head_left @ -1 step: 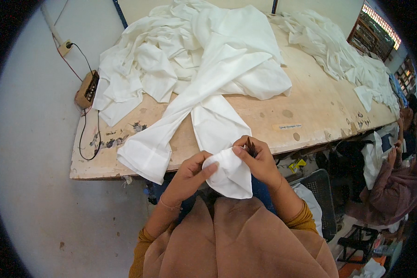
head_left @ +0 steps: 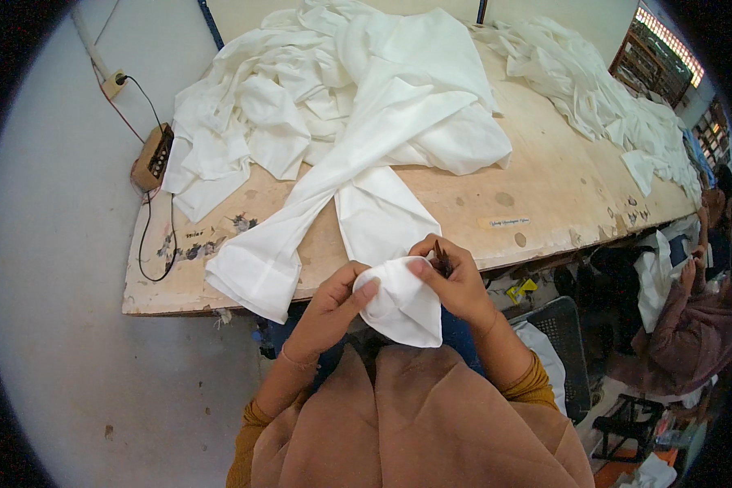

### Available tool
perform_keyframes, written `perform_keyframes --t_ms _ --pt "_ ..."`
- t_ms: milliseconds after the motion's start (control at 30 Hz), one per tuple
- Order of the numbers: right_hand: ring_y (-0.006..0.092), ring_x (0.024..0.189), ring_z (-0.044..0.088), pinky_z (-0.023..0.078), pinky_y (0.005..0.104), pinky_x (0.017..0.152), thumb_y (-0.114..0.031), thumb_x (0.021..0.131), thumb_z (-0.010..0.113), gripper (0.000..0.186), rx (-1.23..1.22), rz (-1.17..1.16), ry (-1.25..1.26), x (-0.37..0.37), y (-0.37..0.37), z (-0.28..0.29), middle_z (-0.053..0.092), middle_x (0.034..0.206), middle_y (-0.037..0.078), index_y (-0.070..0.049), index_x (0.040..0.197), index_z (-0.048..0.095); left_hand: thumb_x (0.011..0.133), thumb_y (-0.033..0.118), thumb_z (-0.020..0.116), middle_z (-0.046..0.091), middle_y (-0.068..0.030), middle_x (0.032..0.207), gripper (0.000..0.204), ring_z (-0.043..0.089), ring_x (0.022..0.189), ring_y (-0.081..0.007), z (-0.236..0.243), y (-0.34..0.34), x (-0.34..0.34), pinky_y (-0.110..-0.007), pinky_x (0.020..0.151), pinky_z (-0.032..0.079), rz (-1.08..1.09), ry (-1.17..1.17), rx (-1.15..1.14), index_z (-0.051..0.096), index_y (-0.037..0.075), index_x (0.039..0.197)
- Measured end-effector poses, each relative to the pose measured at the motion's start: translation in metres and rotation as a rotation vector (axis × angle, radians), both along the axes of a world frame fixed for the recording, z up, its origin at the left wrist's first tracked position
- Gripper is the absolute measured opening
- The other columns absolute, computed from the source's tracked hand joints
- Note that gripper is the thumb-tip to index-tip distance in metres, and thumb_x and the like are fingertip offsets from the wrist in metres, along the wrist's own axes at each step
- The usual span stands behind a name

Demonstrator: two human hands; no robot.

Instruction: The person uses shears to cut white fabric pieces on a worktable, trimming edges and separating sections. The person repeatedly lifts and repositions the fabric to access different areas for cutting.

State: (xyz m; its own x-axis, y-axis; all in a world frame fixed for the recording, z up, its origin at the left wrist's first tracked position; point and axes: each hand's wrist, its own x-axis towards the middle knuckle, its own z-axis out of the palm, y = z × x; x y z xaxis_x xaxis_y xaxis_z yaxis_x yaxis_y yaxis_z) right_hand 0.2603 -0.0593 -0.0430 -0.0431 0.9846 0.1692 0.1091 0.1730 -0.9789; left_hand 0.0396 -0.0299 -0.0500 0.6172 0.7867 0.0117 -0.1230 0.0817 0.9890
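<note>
While left hand [head_left: 332, 299] and right hand [head_left: 459, 283] pinched a white garment end [head_left: 402, 309] by the worktop's [head_left: 557, 215] near edge, seemingly for inspection, the next move called for keeping snips [head_left: 442, 257] clear.

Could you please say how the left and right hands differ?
The left hand pinches the white cloth at its left edge, the right hand at its upper right. The left hand holds only cloth; the right hand also a dark pointed tool. Both hold the cloth.
</note>
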Motion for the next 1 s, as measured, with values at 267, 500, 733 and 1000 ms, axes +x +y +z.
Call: perform_keyframes --t_ms 267,500,733,1000 --pt "0.0074 0.059 0.046 0.038 0.022 0.053 -0.014 0.095 0.061 0.019 -0.204 0.233 0.214 0.019 -0.007 -0.002 0.061 0.08 0.004 -0.003 0.111 0.06 0.095 0.013 0.066 0.059 0.0005 0.103 0.028 0.053 0.095 -0.0065 0.024 -0.002 0.003 -0.024 0.082 0.046 0.144 0.15 0.295 0.055 0.002 0.118" --pt "0.01 0.057 0.053 0.045 0.0241 0.051 -0.023 0.103 0.05 0.027 -0.474 0.307 1.174 0.01 0.003 -0.008 0.063 0.085 0.005 -0.001 0.117 0.055 0.096 0.018 0.064 0.065 -0.0047 0.106 0.029 0.058 0.096 -0.0098 0.003 0.023 0.0 -0.026 0.084 0.047 -0.084 0.214 0.292 0.061 0.001 0.119" --pt "0.0233 0.087 0.065 0.049 0.0349 0.075 -0.023 0.099 0.058 0.024 -0.029 -0.122 -0.089 -0.009 0.018 -0.042 0.068 0.095 0.012 -0.001 0.11 0.056 0.099 0.018 0.057 0.062 -0.0076 0.122 0.041 0.06 0.111 -0.0144 -0.017 0.014 0.01 -0.031 0.096 0.048 -0.043 -0.568 -0.465 0.049 -0.002 0.135" --pt "0.023 0.069 0.056 0.041 0.0358 0.069 -0.003 0.081 0.068 0.027 0.115 -0.364 -0.164 0.007 0.012 0.013 0.063 0.071 0.007 -0.008 0.108 0.067 0.09 0.003 0.065 0.058 -0.0061 0.128 0.054 0.056 0.114 -0.0118 0.006 0.003 0.018 -0.028 0.099 0.044 0.026 -0.204 -0.015 0.043 -0.002 0.139"
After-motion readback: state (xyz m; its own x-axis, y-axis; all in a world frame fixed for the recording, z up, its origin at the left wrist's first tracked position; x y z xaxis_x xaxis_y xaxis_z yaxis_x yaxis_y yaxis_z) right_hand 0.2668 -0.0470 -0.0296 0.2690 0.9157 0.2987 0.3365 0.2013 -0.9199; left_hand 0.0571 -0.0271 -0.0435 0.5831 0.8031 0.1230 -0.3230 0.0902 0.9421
